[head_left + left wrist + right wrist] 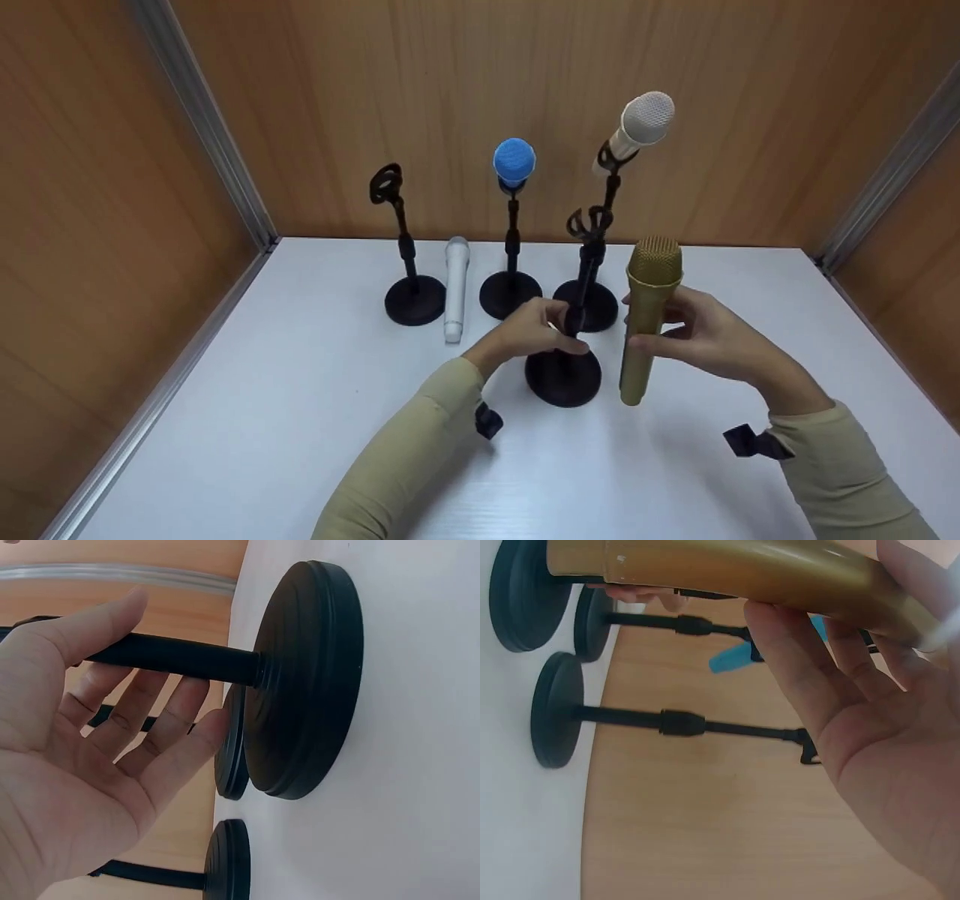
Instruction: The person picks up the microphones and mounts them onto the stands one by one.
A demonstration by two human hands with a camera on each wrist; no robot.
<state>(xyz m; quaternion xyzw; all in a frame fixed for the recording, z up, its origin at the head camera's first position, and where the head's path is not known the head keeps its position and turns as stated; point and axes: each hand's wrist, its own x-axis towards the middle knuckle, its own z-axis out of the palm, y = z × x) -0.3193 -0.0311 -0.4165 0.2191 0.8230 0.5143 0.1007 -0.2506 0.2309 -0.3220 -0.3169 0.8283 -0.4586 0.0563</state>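
Note:
Upright in my right hand [712,334] is a gold microphone [637,345], pinched between thumb and fingers, its mesh head up; the right wrist view shows its gold body [727,570] above my palm [900,750]. My left hand [529,330] holds the pole of the front black stand, whose round base [562,379] is on the table. In the left wrist view my thumb and fingers [112,720] are around that pole [195,660]. The stand's clip [590,223] holds nothing and is left of the gold microphone, apart from it.
Behind are a stand with a blue microphone [514,161], another with a white microphone [641,124], and at left a stand with a bare clip [387,184]. A white microphone [456,289] lies on the table [300,390]. Wooden panels [337,112] enclose the back and sides.

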